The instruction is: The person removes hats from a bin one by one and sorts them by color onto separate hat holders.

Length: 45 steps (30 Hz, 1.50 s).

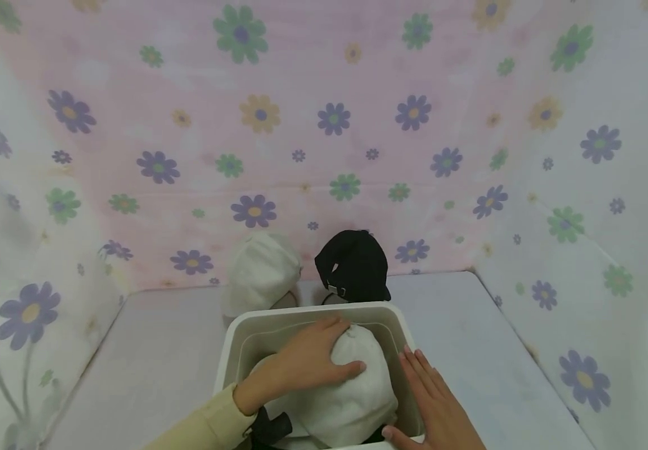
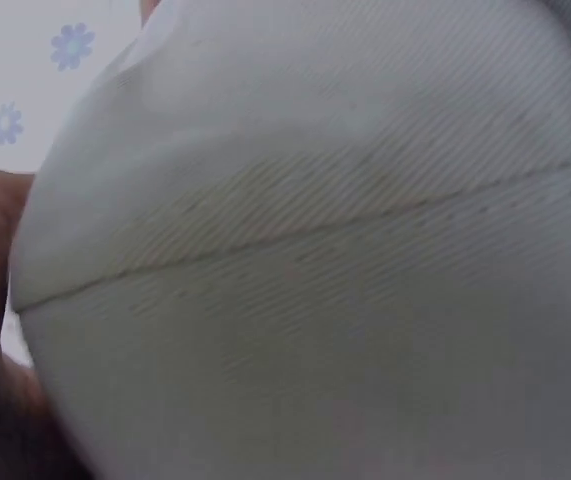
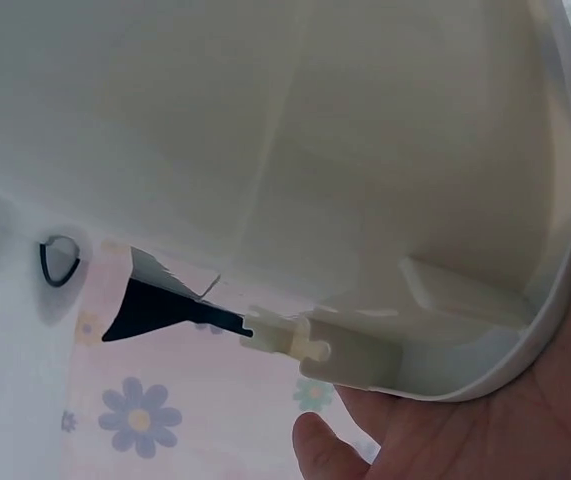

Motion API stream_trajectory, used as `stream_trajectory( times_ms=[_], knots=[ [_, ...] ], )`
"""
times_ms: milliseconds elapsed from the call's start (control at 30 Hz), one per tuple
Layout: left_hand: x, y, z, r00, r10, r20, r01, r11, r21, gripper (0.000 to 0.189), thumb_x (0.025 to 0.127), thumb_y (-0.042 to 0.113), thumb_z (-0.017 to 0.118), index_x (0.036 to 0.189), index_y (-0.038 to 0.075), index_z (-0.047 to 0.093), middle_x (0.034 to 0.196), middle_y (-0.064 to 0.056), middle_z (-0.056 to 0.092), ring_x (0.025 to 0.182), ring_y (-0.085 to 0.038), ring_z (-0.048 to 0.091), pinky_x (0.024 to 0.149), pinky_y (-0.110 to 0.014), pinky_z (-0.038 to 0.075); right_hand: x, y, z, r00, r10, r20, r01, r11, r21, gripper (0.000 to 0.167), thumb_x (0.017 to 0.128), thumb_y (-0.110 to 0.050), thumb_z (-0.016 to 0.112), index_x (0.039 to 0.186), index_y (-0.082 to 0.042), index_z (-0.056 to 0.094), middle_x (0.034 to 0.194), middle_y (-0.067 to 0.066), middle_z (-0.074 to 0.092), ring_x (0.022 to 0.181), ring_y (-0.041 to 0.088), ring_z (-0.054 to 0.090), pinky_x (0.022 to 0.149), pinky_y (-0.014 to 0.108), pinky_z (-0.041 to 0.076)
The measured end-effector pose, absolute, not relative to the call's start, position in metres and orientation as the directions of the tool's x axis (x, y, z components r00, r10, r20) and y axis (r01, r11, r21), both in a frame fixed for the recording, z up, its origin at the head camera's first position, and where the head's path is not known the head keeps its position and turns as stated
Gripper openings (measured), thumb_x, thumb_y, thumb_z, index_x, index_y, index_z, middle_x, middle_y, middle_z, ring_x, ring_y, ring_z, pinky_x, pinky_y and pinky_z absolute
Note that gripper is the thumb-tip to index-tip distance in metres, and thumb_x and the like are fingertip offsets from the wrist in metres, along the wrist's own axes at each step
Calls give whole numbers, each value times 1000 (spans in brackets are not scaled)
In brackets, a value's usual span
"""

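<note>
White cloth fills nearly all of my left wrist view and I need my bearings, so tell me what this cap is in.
Observer: The white baseball cap is inside a white bin, with the left hand on its crown.
Operator: Good. Report what is on the right.
Observer: The right hand is at the bin's right side, fingers straight.
Operator: Now tell me what is on the far side of the bin.
Observer: Two more caps: a second white cap on the left and a black baseball cap on the right.
</note>
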<state>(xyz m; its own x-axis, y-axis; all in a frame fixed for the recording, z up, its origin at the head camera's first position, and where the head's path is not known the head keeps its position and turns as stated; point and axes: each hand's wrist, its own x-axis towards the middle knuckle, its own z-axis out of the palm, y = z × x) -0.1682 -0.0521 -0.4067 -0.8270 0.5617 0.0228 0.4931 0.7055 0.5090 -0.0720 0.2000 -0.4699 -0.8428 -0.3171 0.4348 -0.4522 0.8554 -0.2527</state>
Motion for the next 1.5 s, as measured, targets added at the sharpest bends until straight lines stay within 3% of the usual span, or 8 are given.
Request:
stream_trajectory(
  times_ms=[300, 700, 733, 833, 967, 1133, 1300, 1500],
  knots=[
    [-171, -49, -412, -789, 592, 165, 560, 582, 589, 53, 93, 40, 71, 135, 7, 65, 131, -5, 69, 122, -22, 63, 103, -43, 51, -70, 200, -470, -846, -314, 431, -439, 869, -230, 100, 79, -62, 77, 155, -6, 41, 156, 12, 47, 151, -10, -5, 114, 5, -9],
    [-171, -52, -411, -784, 590, 191, 530, 477, 701, 44, 95, 30, 70, 131, 5, 69, 130, -7, 70, 124, -25, 63, 102, -42, 52, -71, 201, -477, -801, -329, 501, -489, 842, -229, 100, 78, -54, 81, 157, -10, 39, 157, 9, 46, 154, -2, 6, 116, 5, 3],
    [-172, -53, -411, -789, 584, 191, 519, 469, 715, 43, 96, 30, 71, 131, 5, 69, 130, -7, 70, 123, -26, 64, 100, -41, 53, -71, 201, -477, -808, -318, 495, -479, 844, -240, 101, 77, -54, 82, 157, -11, 39, 157, 8, 46, 154, -3, 7, 116, 4, 5],
    [-173, -56, -410, -810, 558, 183, 475, 439, 763, 41, 96, 30, 72, 129, 6, 71, 129, -7, 70, 120, -24, 65, 95, -36, 55, -70, 199, -477, -829, -293, 476, -451, 854, -259, 102, 74, -51, 85, 158, -15, 39, 157, 7, 47, 154, -4, 8, 114, 19, 36],
    [-175, -59, -410, -846, 502, 178, 416, 416, 809, 37, 94, 32, 74, 123, 8, 74, 123, -3, 73, 116, -21, 68, 89, -31, 56, -69, 197, -477, -845, -270, 462, -423, 865, -270, 101, 74, -49, 85, 158, -18, 39, 157, 5, 48, 153, -5, 8, 90, 48, 58],
    [-177, -60, -413, -868, 455, 198, 397, 398, 827, 35, 95, 34, 73, 120, 9, 76, 118, -1, 75, 111, -20, 69, 87, -31, 56, -68, 196, -477, -839, -262, 478, -434, 852, -294, 100, 73, -44, 87, 158, -20, 40, 157, 3, 47, 154, -2, 13, 85, 48, 59],
    [-183, -59, -415, -871, 476, 122, 374, 481, 793, 48, 95, 43, 70, 128, 8, 72, 126, -5, 72, 121, -24, 65, 100, -44, 53, -69, 197, -479, -833, -263, 488, -441, 846, -298, 99, 74, -43, 87, 158, -22, 39, 157, 2, 47, 154, 1, 17, 85, 47, 59],
    [-188, -62, -418, -821, 570, 42, 380, 489, 785, 54, 97, 44, 67, 137, 7, 65, 134, -9, 67, 126, -28, 62, 102, -45, 52, -70, 197, -480, -821, -266, 506, -456, 837, -301, 98, 73, -42, 87, 157, -21, 41, 156, 3, 49, 153, 4, 20, 86, 49, 59]
  ],
)
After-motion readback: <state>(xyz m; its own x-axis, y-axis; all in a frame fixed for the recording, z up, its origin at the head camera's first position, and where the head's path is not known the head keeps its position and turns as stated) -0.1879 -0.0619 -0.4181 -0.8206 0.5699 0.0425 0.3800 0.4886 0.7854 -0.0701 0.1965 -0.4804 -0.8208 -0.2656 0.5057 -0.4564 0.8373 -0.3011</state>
